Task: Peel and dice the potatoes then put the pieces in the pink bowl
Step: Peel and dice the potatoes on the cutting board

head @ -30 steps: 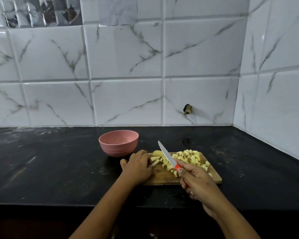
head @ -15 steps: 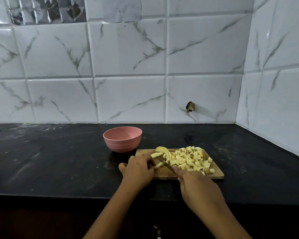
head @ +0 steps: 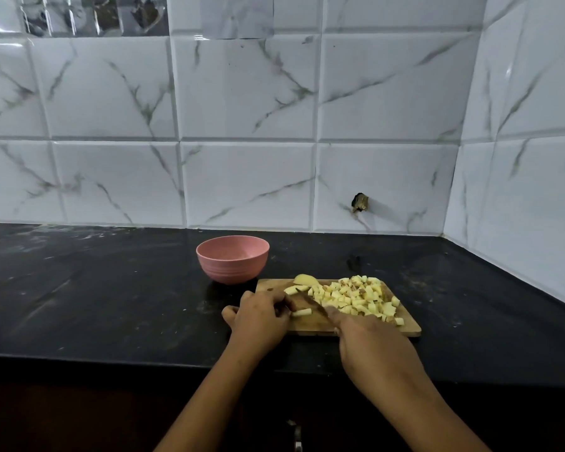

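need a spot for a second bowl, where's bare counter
Bare counter left of the pink bowl and left hand, and between the cutting board and the side wall. Crowded: the board, under diced potato, knife, right hand.

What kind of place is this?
Most likely a home kitchen. A black stone countertop runs into a corner of marble-look wall tiles. A wooden cutting board carries diced potato near a pink bowl, and the right hand holds a knife.
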